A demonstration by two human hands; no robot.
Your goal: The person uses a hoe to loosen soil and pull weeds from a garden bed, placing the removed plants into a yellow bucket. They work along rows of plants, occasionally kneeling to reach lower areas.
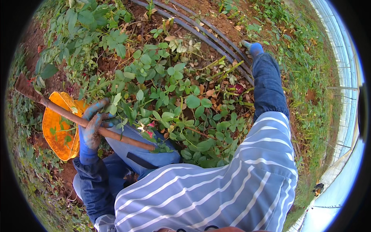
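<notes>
My left hand (pixel 94 126), in a soiled blue work glove, grips the wooden handle of a small hand hoe (pixel 124 139). The hoe's rusty metal blade points to the upper left, and the handle's other end lies over my jeans-clad knee. My right arm is stretched forward. At its end, my right hand (pixel 253 49), also gloved in blue, is low over the soil beside black irrigation pipes (pixel 214 37); its fingers are small and partly hidden, so any hold cannot be told. Leafy rose bushes (pixel 171 87) with cut green stems stand between both hands.
An orange plastic basket or tub (pixel 61 145) lies tilted behind the hoe at left, with some leaves in it. Low green plants (pixel 310 116) run along the right side, beside the pale greenhouse wall (pixel 345 87). Dry leaves and reddish soil show among the stems.
</notes>
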